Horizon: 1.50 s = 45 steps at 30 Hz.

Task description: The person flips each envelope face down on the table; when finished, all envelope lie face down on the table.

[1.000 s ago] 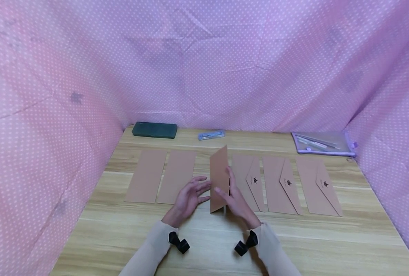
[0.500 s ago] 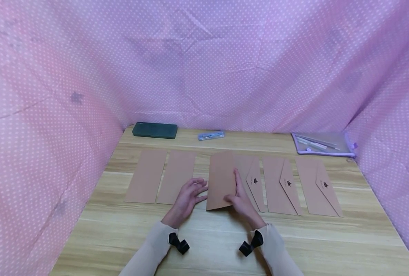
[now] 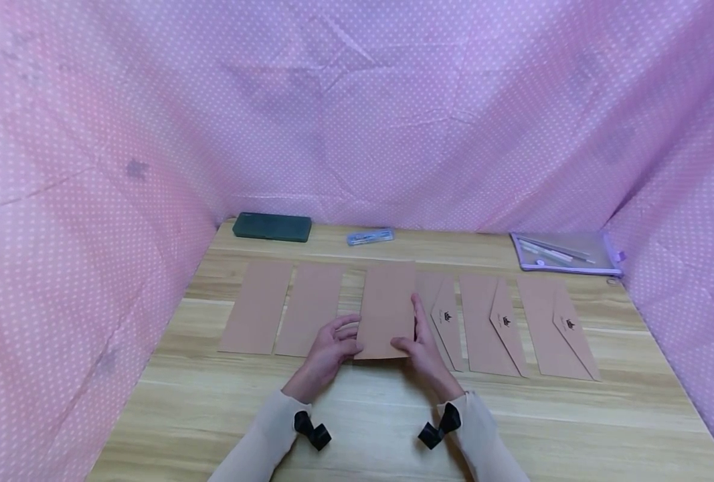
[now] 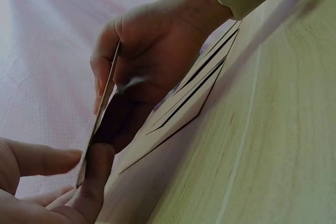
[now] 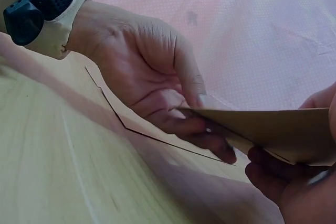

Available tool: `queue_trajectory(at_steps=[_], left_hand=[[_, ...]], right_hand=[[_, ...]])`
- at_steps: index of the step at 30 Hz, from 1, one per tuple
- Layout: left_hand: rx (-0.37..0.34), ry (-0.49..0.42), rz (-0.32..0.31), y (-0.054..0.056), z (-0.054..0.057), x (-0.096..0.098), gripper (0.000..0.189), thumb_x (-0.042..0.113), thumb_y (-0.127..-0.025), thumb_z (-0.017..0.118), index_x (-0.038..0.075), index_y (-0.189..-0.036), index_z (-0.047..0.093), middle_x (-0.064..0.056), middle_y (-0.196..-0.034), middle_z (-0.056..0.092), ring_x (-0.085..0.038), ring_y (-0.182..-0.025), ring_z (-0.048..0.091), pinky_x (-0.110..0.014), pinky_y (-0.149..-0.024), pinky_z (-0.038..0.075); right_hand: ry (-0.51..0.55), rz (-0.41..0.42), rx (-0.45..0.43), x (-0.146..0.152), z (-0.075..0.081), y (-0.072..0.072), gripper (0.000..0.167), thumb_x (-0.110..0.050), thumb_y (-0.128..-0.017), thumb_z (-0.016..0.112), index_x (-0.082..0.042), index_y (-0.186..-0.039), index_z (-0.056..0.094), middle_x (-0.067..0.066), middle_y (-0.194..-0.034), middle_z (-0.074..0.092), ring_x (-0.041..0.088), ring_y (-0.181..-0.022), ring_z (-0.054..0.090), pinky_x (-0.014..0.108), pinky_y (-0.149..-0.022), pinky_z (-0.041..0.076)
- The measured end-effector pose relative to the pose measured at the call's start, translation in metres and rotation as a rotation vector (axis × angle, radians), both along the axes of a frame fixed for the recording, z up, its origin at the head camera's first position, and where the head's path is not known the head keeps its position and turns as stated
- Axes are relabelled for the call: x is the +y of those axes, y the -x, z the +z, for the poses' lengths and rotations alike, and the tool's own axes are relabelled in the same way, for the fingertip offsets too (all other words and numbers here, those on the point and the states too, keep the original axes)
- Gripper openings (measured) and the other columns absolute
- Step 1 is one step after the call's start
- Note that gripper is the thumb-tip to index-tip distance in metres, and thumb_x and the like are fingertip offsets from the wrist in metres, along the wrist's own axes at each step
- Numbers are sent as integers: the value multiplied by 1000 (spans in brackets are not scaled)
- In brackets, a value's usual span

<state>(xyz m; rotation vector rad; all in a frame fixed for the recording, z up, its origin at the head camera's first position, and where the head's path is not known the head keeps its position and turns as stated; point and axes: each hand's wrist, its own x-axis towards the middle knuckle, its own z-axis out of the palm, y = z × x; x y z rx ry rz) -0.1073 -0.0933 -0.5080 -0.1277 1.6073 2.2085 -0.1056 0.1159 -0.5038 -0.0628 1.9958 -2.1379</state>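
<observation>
Backdrop: pink-purple polka-dot cloth [image 3: 357,120] hanging on the sides I can see, pretty wrinkly.
Table: light wood-grain top [image 3: 369,422], and everything here is on it or just above it.
My sleeves: cream, one at each wrist, coming in from the bottom edge.
Flap-side row: three tan envelopes [image 3: 480,328] flat on my right, pointed flaps showing.
Plain-side pair: two tan envelopes [image 3: 314,314] flat on my left, side by side.
The one I've got: a brown envelope [image 3: 387,311], blank face up, lifted off the wood between those two groups, hiding part of the nearest flap-side one.
Pouch: see-through with lilac edging [image 3: 585,244], far right corner, slim pens inside.
Right hand [image 3: 424,348]: gripping the right edge, thumb on the blank face, fingers behind.
Left hand [image 3: 328,345]: pinching the lower left edge, thumb in front, fingers underneath, so it's a two-handed hold.
Green case [image 3: 272,227]: long dark box, far left, near the cloth.
Wrist gadgets: black clip-on thing [image 3: 312,430] at each cuff.
Little blue case [image 3: 370,236]: back edge, right of the green one.
Crown prints [image 3: 506,321]: tiny dark logo on each flap, lettering too small to read.
</observation>
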Motion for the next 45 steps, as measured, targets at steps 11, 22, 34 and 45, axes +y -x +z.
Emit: queue_trajectory(at_steps=[11,22,34,45], left_hand=[[45,83,65,1,3,-5,62,-16,-82,62,-6,-142,49,-32,-151,44,-28,-130,52,-18,-80,56],[51,169,122,0,2,-20,62,-14,-83,63,-1,-142,51,-29,-152,43,-42,-146,37,-17,-86,55],[42,223,110,-1,-4,-23,63,-11,-84,63,-1,-145,48,-29,-153,42,-40,-147,36,-28,-102,51],[12,230,99,-4,-2,-23,62,-8,-88,60,-4,-148,42,-32,-153,40,-41,-146,37,-22,-96,53]], right_hand=[[3,45,-30,5,-2,-3,104,3,-86,63,-22,-162,-4,19,-165,24,35,-138,43,17,-95,48],[-82,61,-8,8,-11,-7,89,8,-87,61,-2,-159,11,36,-156,30,35,-117,62,20,-85,56],[-171,-6,-41,-1,-13,-6,70,10,-86,62,5,-151,35,18,-116,55,3,-64,58,16,-55,46],[-255,-49,-60,-6,-13,-8,64,8,-86,64,6,-147,43,22,-115,61,7,-65,58,17,-53,46]])
